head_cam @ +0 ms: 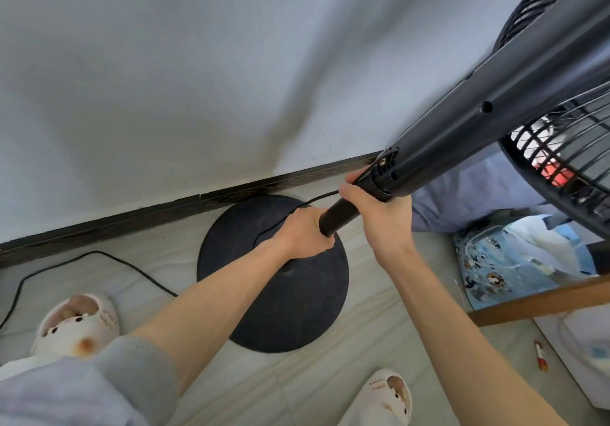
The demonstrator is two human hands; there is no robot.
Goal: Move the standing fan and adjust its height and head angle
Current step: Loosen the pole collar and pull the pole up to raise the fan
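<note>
A black standing fan rises from its round base (297,300) on the floor toward the upper right. Its thick upper column (488,112) widens from a narrower pole (336,216). The fan head's wire cage (561,161) fills the right edge. My left hand (303,234) is wrapped around the pole, low down. Just above it, my right hand (379,214) grips the pole at the collar where the thick column begins. The pole below my left hand is hidden.
A white wall and dark skirting board (165,214) run right behind the base. The fan's black cable (99,255) trails across the floor at left. My slippered feet (79,323) stand near the base. A wooden frame (544,300), printed bag and clothes crowd the right.
</note>
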